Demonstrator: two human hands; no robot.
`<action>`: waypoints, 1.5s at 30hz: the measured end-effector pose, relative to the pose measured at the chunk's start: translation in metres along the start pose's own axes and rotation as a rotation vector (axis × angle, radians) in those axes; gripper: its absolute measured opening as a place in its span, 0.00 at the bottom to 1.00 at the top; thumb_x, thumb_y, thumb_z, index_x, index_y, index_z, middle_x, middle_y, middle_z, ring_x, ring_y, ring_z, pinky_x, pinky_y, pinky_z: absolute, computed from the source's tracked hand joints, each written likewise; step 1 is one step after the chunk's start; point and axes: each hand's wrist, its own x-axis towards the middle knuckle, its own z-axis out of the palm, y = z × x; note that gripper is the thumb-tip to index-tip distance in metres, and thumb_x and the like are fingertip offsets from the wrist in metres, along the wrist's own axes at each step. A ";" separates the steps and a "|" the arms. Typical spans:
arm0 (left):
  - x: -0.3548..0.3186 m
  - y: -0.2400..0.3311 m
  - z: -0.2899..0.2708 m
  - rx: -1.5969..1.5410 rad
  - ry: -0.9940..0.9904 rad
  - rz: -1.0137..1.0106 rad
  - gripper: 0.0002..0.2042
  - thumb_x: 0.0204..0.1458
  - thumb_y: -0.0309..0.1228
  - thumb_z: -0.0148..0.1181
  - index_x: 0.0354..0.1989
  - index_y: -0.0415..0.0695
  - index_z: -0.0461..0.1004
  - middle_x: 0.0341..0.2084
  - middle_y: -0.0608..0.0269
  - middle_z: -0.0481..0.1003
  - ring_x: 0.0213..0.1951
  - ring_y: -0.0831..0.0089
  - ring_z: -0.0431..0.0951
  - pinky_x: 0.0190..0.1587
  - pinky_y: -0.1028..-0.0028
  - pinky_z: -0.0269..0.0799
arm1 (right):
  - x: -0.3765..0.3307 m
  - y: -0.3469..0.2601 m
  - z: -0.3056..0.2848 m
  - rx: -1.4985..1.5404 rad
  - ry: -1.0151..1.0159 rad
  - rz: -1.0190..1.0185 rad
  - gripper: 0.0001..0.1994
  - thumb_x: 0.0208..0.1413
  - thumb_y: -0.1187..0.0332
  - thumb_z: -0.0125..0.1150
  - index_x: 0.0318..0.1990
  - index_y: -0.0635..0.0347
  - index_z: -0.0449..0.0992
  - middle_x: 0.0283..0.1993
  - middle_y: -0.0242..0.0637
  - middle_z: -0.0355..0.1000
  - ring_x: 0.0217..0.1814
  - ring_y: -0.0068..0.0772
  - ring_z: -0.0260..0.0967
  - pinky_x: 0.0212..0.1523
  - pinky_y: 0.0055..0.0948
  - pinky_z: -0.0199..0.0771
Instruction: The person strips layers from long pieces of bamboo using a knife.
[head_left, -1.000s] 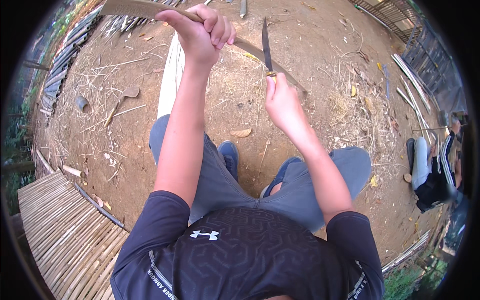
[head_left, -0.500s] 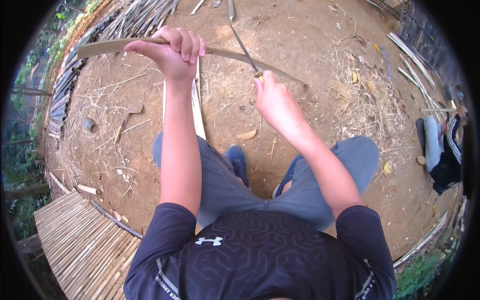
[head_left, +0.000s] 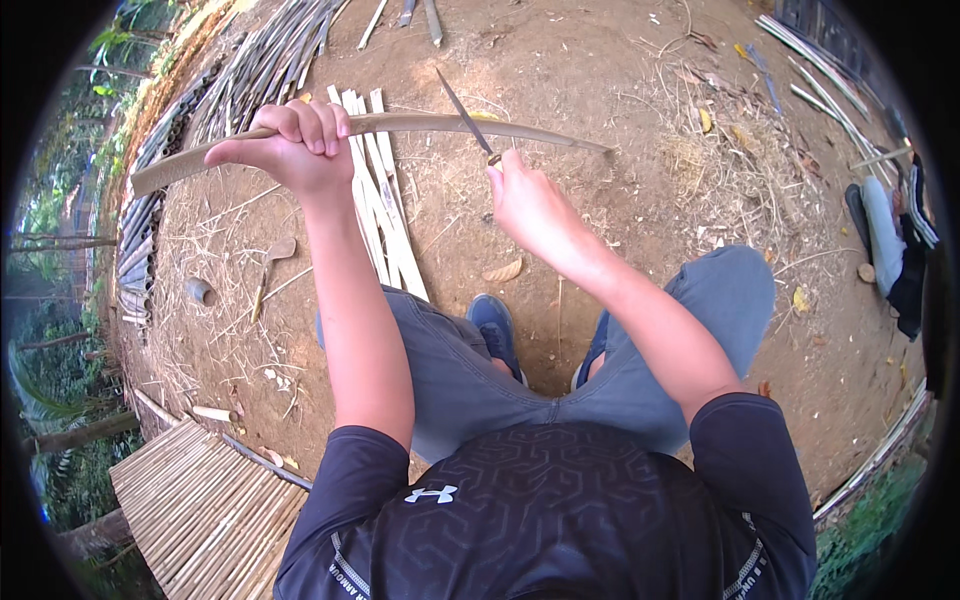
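A long, gently curved bamboo strip (head_left: pixel 430 122) stretches across in front of me, its wide end at the left and its thin end at the right. My left hand (head_left: pixel 295 150) is wrapped around it near the wide end, thumb laid along it. In my right hand (head_left: pixel 535 205) is the handle of a knife, mostly hidden by the fingers. The narrow dark blade (head_left: pixel 462 110) points away and to the left, crossing the strip in view; I cannot tell whether they touch.
Pale split bamboo strips (head_left: pixel 385 200) lie on the dirt beyond my left knee. At left are a short tool with a flat brown head (head_left: pixel 280 249), a bamboo tube (head_left: pixel 200 291) and a slatted bamboo platform (head_left: pixel 210 500). Stacked bamboo (head_left: pixel 260 70) lies far left, clothing (head_left: pixel 905 280) at right.
My left hand and the strip have moved left and nearer to me. My right hand with the knife has shifted slightly left. The view has turned, showing more of the pale strips.
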 end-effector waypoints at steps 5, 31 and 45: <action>0.001 -0.004 0.011 0.022 0.120 -0.001 0.39 0.42 0.79 0.17 0.08 0.53 0.48 0.03 0.73 0.50 0.05 0.79 0.53 0.09 0.78 0.56 | 0.035 0.047 0.003 -0.109 0.185 -0.003 0.19 0.72 0.62 0.36 0.46 0.74 0.67 0.22 0.47 0.74 0.21 0.44 0.75 0.21 0.40 0.76; -0.002 -0.003 -0.017 0.053 0.182 0.001 0.38 0.45 0.78 0.18 0.09 0.54 0.48 0.02 0.74 0.49 0.06 0.80 0.50 0.12 0.81 0.58 | 0.040 0.082 0.016 -0.150 0.032 0.149 0.20 0.72 0.60 0.37 0.52 0.72 0.67 0.31 0.44 0.74 0.29 0.34 0.74 0.29 0.37 0.77; -0.011 -0.039 -0.010 0.018 0.218 -0.010 0.33 0.59 0.69 0.31 0.22 0.49 0.60 0.12 0.66 0.59 0.16 0.71 0.61 0.27 0.67 0.68 | 0.036 0.054 0.024 -0.094 0.152 0.140 0.19 0.70 0.55 0.40 0.47 0.61 0.71 0.36 0.48 0.77 0.40 0.50 0.77 0.42 0.48 0.76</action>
